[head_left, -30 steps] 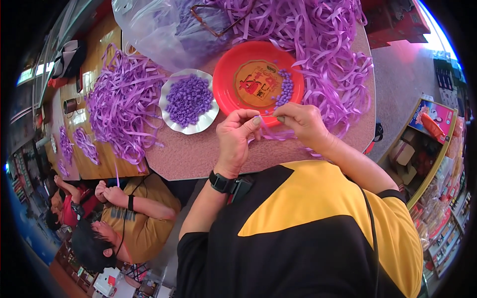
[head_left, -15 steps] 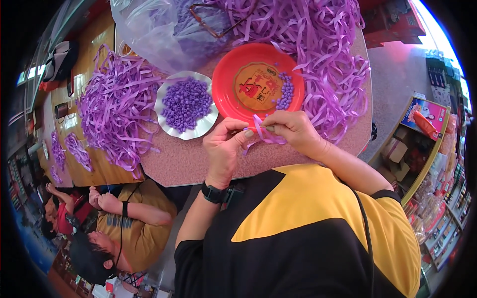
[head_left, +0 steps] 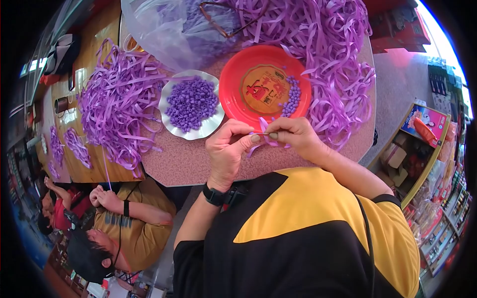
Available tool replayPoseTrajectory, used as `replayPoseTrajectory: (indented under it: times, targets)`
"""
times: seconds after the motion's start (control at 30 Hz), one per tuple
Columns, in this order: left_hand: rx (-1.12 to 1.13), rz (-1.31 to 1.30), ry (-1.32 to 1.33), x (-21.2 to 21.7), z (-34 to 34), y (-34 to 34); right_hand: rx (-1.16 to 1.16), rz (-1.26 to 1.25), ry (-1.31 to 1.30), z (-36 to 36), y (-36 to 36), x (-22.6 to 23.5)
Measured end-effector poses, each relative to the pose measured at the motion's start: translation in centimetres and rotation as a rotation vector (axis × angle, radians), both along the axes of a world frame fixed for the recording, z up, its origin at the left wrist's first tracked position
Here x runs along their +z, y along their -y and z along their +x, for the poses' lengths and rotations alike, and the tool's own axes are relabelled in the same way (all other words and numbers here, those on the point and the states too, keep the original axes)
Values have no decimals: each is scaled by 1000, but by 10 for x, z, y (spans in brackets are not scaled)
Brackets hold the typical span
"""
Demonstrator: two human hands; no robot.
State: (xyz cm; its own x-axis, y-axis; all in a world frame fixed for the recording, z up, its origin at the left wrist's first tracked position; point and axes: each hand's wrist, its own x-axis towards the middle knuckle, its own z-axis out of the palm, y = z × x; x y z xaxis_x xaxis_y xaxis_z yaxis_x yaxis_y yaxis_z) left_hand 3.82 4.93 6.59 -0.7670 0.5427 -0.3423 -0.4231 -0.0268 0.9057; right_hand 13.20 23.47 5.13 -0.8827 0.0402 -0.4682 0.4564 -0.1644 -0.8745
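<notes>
Head view, looking down at a pink speckled table that fills the upper middle of the frame.

At the centre, the left hand and the right hand meet fingertip to fingertip just above the table's near edge. Both are closed in a pinch on a short purple strip held between them, with its loose ends hanging below the fingers. A black watch sits on the left wrist. The person's yellow and black shirt fills the lower right.

Just above the hands lies a red plate with a curved row of purple beads along its right side. Beside it on the left is a white scalloped dish heaped with purple beads.

Loose purple ribbon is piled across the upper right of the table, and another pile lies at the left. A clear plastic bag sits at the upper middle, with a pair of glasses resting on it.

At the lower left, 1 other person in a mustard shirt sits beside the table, arms folded.
</notes>
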Motion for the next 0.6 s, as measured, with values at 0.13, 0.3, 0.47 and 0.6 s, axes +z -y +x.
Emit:
replayPoseTrajectory:
  times: [0.13, 0.3, 0.47, 0.6]
  targets:
    - [7, 1, -19, 1, 2, 2, 18, -9, -4, 1, 1, -1]
    - [15, 21, -52, 5, 3, 2, 44, -70, 13, 0, -3, 1]
    - [-59, 27, -95, 10, 2, -1, 41, -132, 1, 1, -6, 2]
    - [-39, 28, -64, 10, 3, -1, 35, -116, 7, 0, -6, 7]
